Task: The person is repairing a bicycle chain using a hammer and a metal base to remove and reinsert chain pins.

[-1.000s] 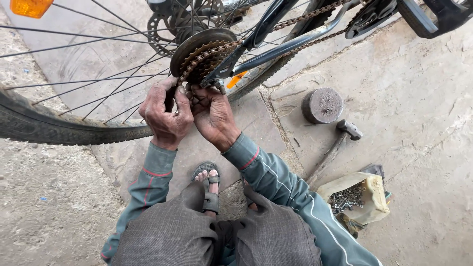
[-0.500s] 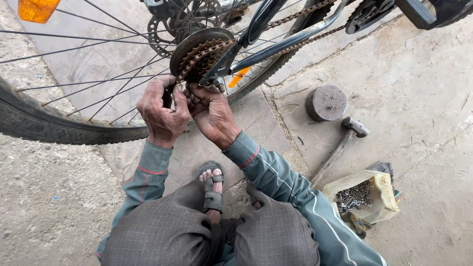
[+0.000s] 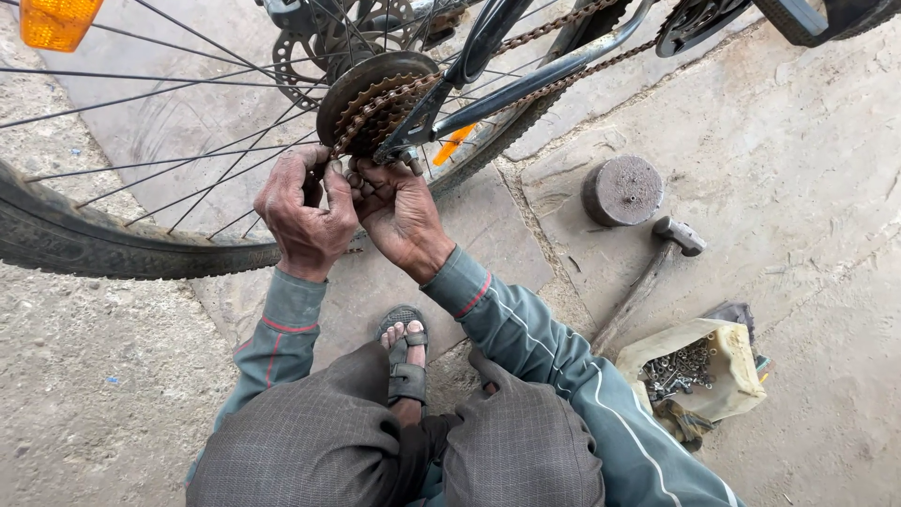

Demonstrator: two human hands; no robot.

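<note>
A bicycle's rear wheel [image 3: 113, 244] stands in front of me, with a rusty sprocket cluster [image 3: 375, 99] and a rusty chain [image 3: 554, 23] running to the upper right. My left hand [image 3: 302, 211] is closed around a small part just under the sprockets. Beside it, my right hand [image 3: 402, 211] pinches the chain or derailleur piece below the cluster. The two hands touch. What exactly sits between the fingers is hidden. The dark frame tubes [image 3: 526, 80] cross above my right hand.
A round metal block [image 3: 622, 191] and a hammer [image 3: 648, 282] lie on the stone slab to the right. A torn bag of nuts and bolts [image 3: 690, 371] sits further right. My sandalled foot [image 3: 405, 352] rests between my knees. An orange reflector [image 3: 58, 21] hangs on the spokes.
Both hands stay at the sprockets with only small finger shifts. The view has drifted slightly, so the block and hammer sit a little further right.
</note>
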